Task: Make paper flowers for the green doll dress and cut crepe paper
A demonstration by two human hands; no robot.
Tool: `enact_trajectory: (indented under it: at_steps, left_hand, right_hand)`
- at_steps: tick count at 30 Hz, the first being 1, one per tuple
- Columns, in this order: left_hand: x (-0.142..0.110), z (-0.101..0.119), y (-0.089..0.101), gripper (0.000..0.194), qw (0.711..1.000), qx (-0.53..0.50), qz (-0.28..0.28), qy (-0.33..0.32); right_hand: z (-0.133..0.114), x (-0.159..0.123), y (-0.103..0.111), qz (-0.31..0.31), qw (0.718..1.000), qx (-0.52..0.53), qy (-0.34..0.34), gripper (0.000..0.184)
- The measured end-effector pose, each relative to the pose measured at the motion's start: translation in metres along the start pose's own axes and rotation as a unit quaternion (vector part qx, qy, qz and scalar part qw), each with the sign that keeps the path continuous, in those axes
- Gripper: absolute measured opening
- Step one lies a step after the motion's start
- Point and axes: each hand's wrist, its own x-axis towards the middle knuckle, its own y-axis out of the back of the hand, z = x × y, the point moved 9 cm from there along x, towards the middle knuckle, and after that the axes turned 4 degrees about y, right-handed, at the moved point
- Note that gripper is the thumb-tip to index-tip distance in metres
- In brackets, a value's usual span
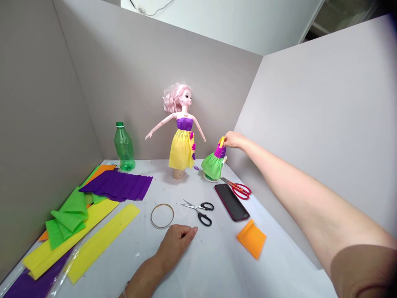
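Note:
My right hand (233, 140) pinches a yellow strip (221, 142) at the top of a small green and purple crepe-paper dress (214, 164), which stands on a round base. My left hand (176, 243) rests on the white table (214, 265) with its fingers together and nothing in them. Just above those fingers lie black-handled scissors (198, 211) and a thin ring (161, 216). Behind, a pink-haired doll (182, 128) in a yellow and purple paper dress stands on a paper cup (178, 174).
A phone (231, 203) and red-handled scissors (238, 188) lie near the small dress, with an orange paper piece (251, 239) closer to me. Purple, green and yellow crepe paper (116, 185) is piled at the left, by a green plastic bottle (124, 147). Grey walls (310, 111) enclose the table.

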Motion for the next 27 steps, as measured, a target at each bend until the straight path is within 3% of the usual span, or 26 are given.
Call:
enact_trajectory:
  at_steps: [10, 17, 20, 22, 23, 25, 27]
  left_hand:
    - [-0.001, -0.001, 0.0, 0.051, 1.0, -0.003, 0.0, 0.007]
    - [0.0, -0.001, 0.0, 0.052, 1.0, -0.004, -0.004, 0.008]
    - [-0.001, -0.002, 0.0, 0.051, 1.0, -0.004, -0.003, 0.009]
    - [-0.001, -0.001, -0.001, 0.052, 1.0, -0.006, -0.004, 0.004]
    - [0.0, -0.001, -0.001, 0.052, 1.0, -0.007, -0.004, 0.002]
    - [0.0, 0.0, 0.0, 0.052, 1.0, -0.009, -0.001, -0.003]
    - [0.0, 0.002, 0.001, 0.053, 1.0, -0.009, 0.001, -0.006]
  right_hand:
    - [0.003, -0.003, 0.005, 0.022, 0.998, 0.063, 0.012, 0.027]
    - [0.018, -0.024, 0.038, 0.135, 0.978, 0.156, 0.024, 0.014]
    - [0.022, -0.062, 0.054, 0.222, 0.953, 0.202, 0.035, 0.022]
    - [0.012, -0.102, 0.052, 0.267, 0.933, 0.236, 0.054, 0.025]
    - [0.004, -0.125, 0.045, 0.286, 0.918, 0.265, 0.07, 0.026]
    - [-0.018, -0.174, 0.021, 0.305, 0.853, 0.406, 0.117, 0.023]
    - [-0.049, -0.213, -0.021, 0.257, 0.824, 0.485, 0.138, 0.025]
